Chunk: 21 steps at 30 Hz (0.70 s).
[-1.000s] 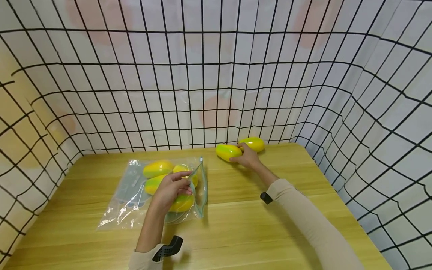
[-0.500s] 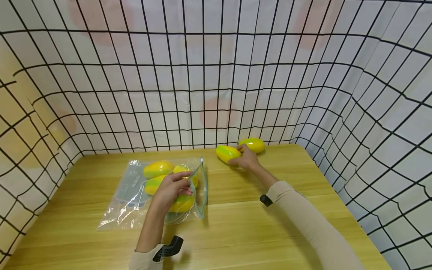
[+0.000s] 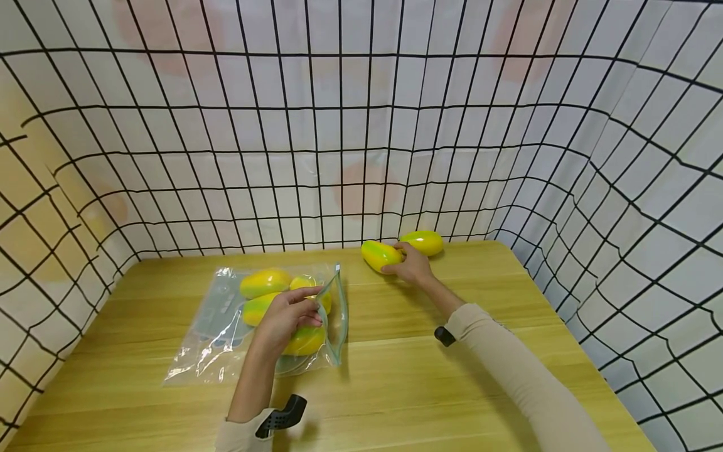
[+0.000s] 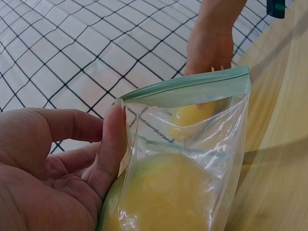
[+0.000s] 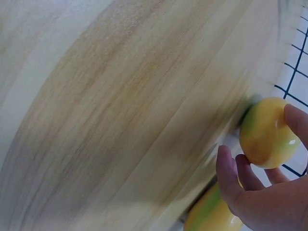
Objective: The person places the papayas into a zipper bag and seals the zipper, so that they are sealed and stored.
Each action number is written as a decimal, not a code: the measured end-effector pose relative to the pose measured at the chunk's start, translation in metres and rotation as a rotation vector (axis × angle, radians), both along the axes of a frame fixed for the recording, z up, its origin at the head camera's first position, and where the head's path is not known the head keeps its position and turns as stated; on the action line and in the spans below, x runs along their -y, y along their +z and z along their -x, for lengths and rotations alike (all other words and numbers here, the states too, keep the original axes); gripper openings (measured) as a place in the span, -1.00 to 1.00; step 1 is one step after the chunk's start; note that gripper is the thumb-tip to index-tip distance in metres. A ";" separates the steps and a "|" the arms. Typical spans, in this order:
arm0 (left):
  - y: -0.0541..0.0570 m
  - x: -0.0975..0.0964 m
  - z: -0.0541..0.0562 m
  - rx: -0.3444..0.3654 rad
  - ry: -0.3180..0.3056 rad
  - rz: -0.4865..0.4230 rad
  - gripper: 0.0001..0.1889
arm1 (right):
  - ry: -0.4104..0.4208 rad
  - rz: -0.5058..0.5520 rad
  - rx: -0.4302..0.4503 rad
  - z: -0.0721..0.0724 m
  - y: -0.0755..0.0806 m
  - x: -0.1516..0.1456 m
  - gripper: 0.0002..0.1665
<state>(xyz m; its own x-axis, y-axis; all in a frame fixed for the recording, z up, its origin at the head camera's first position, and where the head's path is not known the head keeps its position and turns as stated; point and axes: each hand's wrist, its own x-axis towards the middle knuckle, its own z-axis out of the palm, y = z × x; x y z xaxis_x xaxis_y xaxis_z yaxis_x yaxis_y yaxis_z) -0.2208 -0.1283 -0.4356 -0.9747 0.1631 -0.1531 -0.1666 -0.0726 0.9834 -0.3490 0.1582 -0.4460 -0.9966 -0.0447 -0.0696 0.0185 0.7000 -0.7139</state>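
Head view has the right hand [image 3: 415, 265] at the far part of the desk [image 3: 395, 389], thumb and fingers gripping one yellow-green fruit [image 3: 380, 256] near its right end. Right wrist view shows the thumb on one side of that fruit and the fingertips [image 5: 224, 159] on the other. Beside the backs of those fingers, to the right, lies a second fruit [image 3: 425, 243], close to the black mesh [image 3: 373, 150].

The left hand [image 3: 282, 317] pinches the edge of a clear zip bag [image 3: 217, 314] between its fingers, and the green seal strip [image 4: 187, 89] stands parted at the mouth, which faces right. Four similar fruits rest inside the bag: one at the back left [image 3: 264, 282], one at its right [image 3: 307, 287], one partly behind the hand [image 3: 257, 309] and one nearest the person [image 3: 305, 342]. The bag lies on the left half of the desk, its lower corners spread flat.

Farther out, both forearms wear cream sleeves [image 3: 508, 364], each with a black device [image 3: 280, 417] at the cuff. Behind the mesh hangs a white sheet [image 3: 271, 81] with pale pink blotches.
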 end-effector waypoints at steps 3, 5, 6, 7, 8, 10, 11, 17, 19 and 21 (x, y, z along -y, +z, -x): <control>0.000 0.000 0.000 -0.002 -0.001 -0.003 -0.55 | -0.001 -0.001 -0.010 0.001 -0.002 -0.001 -0.11; 0.000 0.000 0.000 0.000 0.001 -0.008 -0.56 | -0.001 -0.004 -0.014 0.001 -0.002 -0.001 -0.11; 0.001 -0.001 0.000 0.001 0.001 -0.011 -0.55 | -0.001 -0.004 -0.018 0.001 -0.002 -0.001 -0.11; 0.001 -0.001 0.000 0.002 -0.002 -0.010 -0.55 | -0.003 -0.002 -0.019 0.001 -0.002 -0.001 -0.11; 0.001 -0.001 0.000 0.003 -0.003 -0.011 -0.55 | -0.005 0.003 -0.020 0.000 -0.002 0.000 -0.12; 0.001 -0.001 0.000 0.004 -0.004 -0.011 -0.55 | -0.005 0.010 -0.021 -0.002 -0.001 0.000 -0.12; 0.001 -0.001 0.000 0.003 -0.005 -0.010 -0.55 | -0.003 0.010 -0.023 -0.002 -0.001 0.000 -0.13; 0.001 -0.001 0.000 0.006 0.001 -0.010 -0.55 | 0.008 0.008 -0.013 -0.005 -0.001 0.000 -0.14; 0.001 -0.001 -0.001 0.004 0.000 -0.009 -0.55 | 0.008 0.011 -0.007 -0.006 -0.001 0.000 -0.14; 0.000 -0.001 0.000 0.004 0.001 -0.010 -0.55 | 0.009 0.012 -0.003 -0.007 0.000 0.000 -0.13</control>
